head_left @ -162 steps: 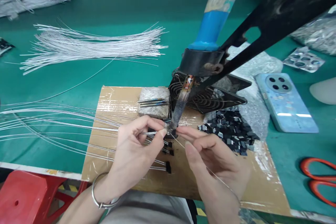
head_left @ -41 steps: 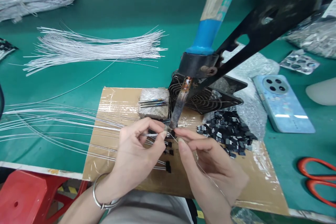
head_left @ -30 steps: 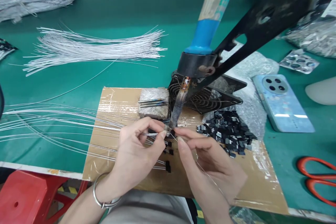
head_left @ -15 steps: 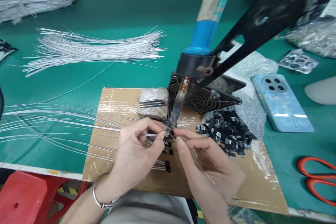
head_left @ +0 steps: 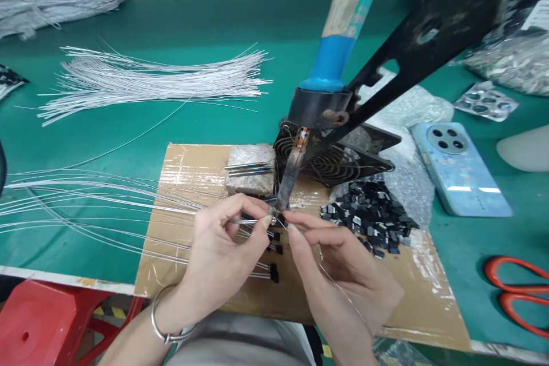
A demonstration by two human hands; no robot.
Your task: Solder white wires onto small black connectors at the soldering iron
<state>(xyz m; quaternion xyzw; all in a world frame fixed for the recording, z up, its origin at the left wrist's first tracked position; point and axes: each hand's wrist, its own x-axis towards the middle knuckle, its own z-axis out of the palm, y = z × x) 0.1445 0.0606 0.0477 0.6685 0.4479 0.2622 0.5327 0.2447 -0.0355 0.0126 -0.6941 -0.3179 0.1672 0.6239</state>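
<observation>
My left hand pinches thin white wires between thumb and forefinger, right below the tip of a blue soldering iron. A small part at its fingertips is mostly hidden. Opposite, my right hand holds a thin strand of solder wire between thumb and fingers, its end close to the hot tip. The iron points down, fixed in a black metal bracket. Under my hands lie several wires ending in small black connectors.
A cardboard sheet carries a wrapped block with metal rods, a black fan and a pile of black pieces. To the right are a phone and red-handled scissors. A white wire bundle lies behind.
Almost nothing differs. Both hands keep their places at the iron's tip, and my right hand has shifted only very slightly.
</observation>
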